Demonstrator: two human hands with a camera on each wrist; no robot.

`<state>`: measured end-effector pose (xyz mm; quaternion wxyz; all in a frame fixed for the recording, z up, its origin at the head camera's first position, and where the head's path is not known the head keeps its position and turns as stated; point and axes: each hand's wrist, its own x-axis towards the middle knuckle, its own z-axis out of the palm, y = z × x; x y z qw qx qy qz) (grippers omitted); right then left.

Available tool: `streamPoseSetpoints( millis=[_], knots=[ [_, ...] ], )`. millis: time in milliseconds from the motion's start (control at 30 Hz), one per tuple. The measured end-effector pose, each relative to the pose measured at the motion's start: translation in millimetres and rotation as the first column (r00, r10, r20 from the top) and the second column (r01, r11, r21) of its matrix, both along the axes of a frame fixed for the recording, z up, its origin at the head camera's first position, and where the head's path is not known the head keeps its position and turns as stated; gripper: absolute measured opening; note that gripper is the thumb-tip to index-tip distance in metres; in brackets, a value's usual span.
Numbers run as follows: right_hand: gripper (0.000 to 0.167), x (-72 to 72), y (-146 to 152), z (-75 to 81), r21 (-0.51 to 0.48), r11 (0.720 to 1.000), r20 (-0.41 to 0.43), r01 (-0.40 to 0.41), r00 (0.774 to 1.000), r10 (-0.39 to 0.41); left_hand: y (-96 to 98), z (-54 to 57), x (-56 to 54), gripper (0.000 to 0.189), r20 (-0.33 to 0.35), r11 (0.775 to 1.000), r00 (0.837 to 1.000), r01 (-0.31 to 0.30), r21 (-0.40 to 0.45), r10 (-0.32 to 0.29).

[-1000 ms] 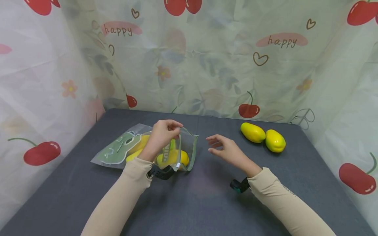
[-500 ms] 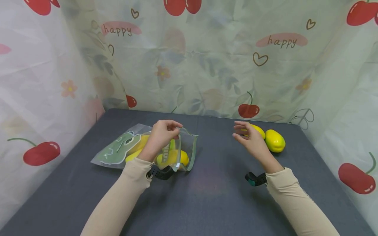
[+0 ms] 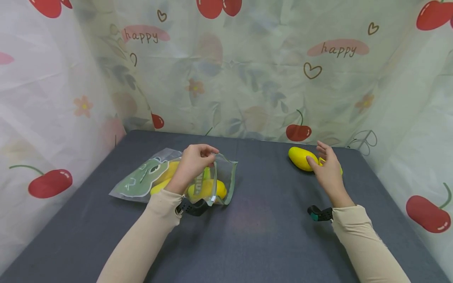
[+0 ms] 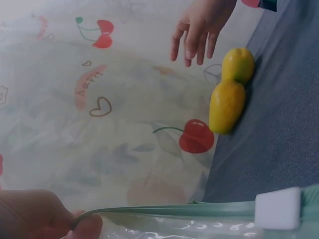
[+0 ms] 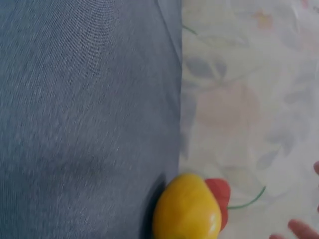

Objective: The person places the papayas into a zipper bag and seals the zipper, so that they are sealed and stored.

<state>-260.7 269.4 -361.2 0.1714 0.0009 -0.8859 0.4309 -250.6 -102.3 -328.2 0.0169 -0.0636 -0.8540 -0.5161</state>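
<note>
My left hand pinches the upper rim of a clear-and-green zip bag at the left of the table. Its mouth gapes toward the right, and several yellow fruits show through the plastic. At the back right lie two glossy yellow mango-like fruits. Over the right-hand fruit hovers my right hand, fingers spread and holding nothing; it hides most of that fruit in the head view. The left-hand fruit lies close beside the thumb. A white zip slider shows in the left wrist view.
A dark grey cloth covers the table. Printed curtains enclose its back and sides. A thin wire sticks out near the back right corner.
My right hand has moved from near the bag's mouth rightward, past the left-hand fruit, to above the right-hand one. The left hand and the bag have stayed in place.
</note>
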Motion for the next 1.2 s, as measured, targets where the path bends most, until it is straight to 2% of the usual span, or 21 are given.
streamPoseSetpoints(
  millis=[100,267,567,700,1000,1200],
  knots=[
    [0.066,-1.6,8,-3.1,0.026,0.996,0.029,0.082,0.996,-0.082,-0.3,-0.1,0.1,0.022,0.003,1.0,1.0,-0.001,0.0,0.001],
    [0.068,-6.4,22,-10.2,0.038,0.986,0.082,0.163,0.983,-0.166,-0.6,-0.9,-0.1,0.022,0.001,1.0,1.0,-0.001,-0.011,0.001],
    [0.074,-15.1,41,-20.8,0.062,0.959,0.2,0.275,0.938,-0.282,-0.9,0.5,0.5,0.02,0.012,1.0,1.0,-0.007,-0.004,0.007],
    [0.078,-18.6,50,-25.9,0.086,0.956,0.256,0.28,0.921,-0.293,-1.1,1.1,0.9,0.019,0.016,1.0,1.0,-0.008,0.003,0.008],
    [0.085,-25.9,61,-36.0,0.139,0.963,0.367,0.229,0.891,-0.265,-2.2,0.2,0.3,0.02,0.011,1.0,1.0,0.001,-0.006,-0.001],
    [0.089,-30.1,64,-41.7,0.115,0.97,0.405,0.212,0.882,-0.241,-2.6,-1.1,-0.6,0.019,0.013,1.0,1.0,-0.001,-0.005,0.001]
  ],
)
